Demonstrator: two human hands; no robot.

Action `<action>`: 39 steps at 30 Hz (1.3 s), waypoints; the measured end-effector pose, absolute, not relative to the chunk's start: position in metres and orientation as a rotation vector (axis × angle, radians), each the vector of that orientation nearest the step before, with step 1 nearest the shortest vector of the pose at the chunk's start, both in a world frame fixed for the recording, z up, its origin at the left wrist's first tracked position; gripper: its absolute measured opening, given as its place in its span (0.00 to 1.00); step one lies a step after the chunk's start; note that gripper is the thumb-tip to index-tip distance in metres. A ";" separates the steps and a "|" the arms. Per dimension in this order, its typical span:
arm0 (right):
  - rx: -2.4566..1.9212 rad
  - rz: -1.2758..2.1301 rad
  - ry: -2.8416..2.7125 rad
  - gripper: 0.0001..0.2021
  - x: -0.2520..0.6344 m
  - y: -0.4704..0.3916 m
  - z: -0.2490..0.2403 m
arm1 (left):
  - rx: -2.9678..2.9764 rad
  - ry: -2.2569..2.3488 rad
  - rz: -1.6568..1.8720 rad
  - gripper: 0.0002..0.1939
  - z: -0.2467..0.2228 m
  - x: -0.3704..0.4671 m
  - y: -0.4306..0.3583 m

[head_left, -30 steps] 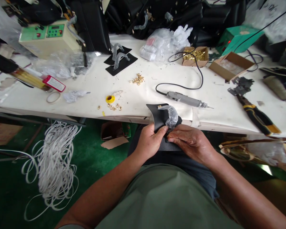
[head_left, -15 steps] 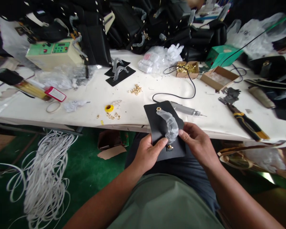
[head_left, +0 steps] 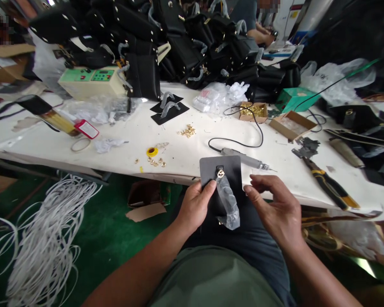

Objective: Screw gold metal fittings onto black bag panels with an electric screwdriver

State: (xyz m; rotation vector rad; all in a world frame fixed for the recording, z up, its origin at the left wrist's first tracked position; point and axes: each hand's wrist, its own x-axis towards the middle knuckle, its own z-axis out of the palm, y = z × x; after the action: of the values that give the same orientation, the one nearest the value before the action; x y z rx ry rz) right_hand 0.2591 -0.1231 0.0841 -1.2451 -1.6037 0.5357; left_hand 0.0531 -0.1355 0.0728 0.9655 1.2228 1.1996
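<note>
Gripping, in the head view, the black panel (head_left: 234,172) by its left edge with the left hand (head_left: 195,205), above the lap (head_left: 252,238) beside the table (head_left: 128,138), with the right hand (head_left: 280,207) spread and empty near the opposite edge. Probably light, thin and springy, perhaps easily scuffed; best taken by the flat edges, clear of the gold fitting (head_left: 220,173) and likely slippery plastic-wrapped handle (head_left: 228,201).

A plain muted green shirt (head_left: 217,279) over dark blue trousers (head_left: 259,251), creased at the thigh; forearms (head_left: 141,253) and fingers (head_left: 208,191) bare
</note>
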 end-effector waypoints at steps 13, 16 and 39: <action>-1.154 0.297 -2.009 0.06 0.230 -0.102 0.104 | 1.523 1.418 1.032 0.18 0.085 0.052 -0.153; -1.094 0.157 -2.065 0.04 0.233 -0.101 0.106 | 1.536 1.391 1.034 0.17 0.087 0.052 -0.150; -0.930 0.256 -2.057 0.06 0.239 -0.090 0.106 | 1.351 1.342 1.094 0.17 0.097 0.050 -0.149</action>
State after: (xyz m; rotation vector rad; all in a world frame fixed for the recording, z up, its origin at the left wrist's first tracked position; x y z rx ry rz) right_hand 0.2394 -0.0896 0.1064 -0.9297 -2.0573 0.2557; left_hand 0.0498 -0.1488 0.0973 1.3513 1.3417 1.0938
